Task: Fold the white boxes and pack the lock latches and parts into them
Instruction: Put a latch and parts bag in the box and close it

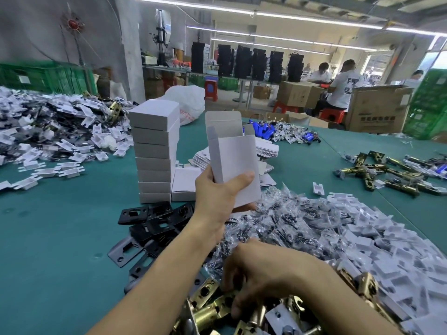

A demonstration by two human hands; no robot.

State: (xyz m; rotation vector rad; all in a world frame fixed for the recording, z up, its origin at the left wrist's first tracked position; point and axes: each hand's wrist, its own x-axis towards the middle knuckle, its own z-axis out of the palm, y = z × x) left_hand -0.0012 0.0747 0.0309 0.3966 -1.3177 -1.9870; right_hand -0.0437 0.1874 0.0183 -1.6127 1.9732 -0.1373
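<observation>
My left hand grips an upright white box near its bottom, thumb across the front; the box's top flaps stand open. My right hand reaches down into a heap of brass lock latches at the near edge, fingers curled among them; whether it holds one I cannot tell. Clear bags of small parts lie just beyond that hand. Black strike plates lie left of my left forearm. A stack of folded white boxes stands behind them, with flat unfolded boxes behind the held box.
The green table carries a big pile of white plastic pieces at the far left and another at the right. More brass latches lie at the right. Cardboard cartons and seated workers are beyond the table.
</observation>
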